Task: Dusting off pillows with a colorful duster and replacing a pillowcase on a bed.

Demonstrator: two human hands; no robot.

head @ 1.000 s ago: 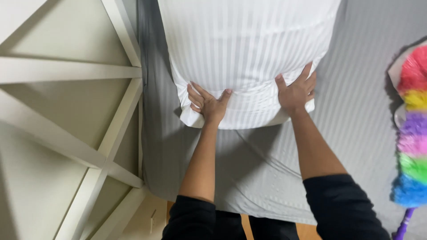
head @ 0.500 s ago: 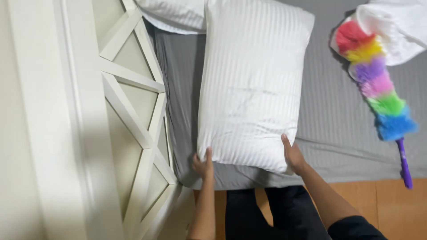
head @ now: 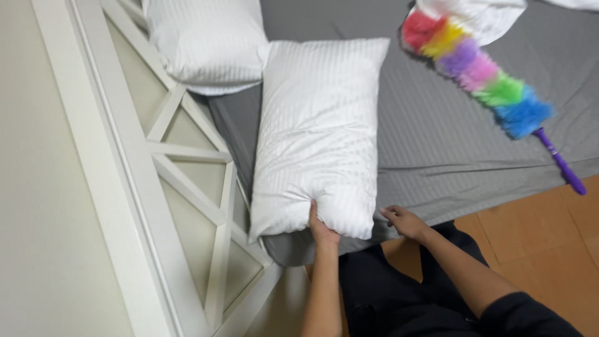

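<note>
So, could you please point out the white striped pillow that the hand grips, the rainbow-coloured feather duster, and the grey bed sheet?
white striped pillow (head: 321,131): head view, middle of its top face.
rainbow-coloured feather duster (head: 477,72): head view, pink part of the fluffy head.
grey bed sheet (head: 437,150): head view, bare area right of the pillow.

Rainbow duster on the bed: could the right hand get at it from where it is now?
Probably yes. The right hand rests free at the bed's edge, and only bare grey sheet lies between it and the duster; its purple handle points toward that side.

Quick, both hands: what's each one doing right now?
Left hand: closed on the near pillow.
Right hand: open, holding nothing, beside the pillow's corner.
</note>
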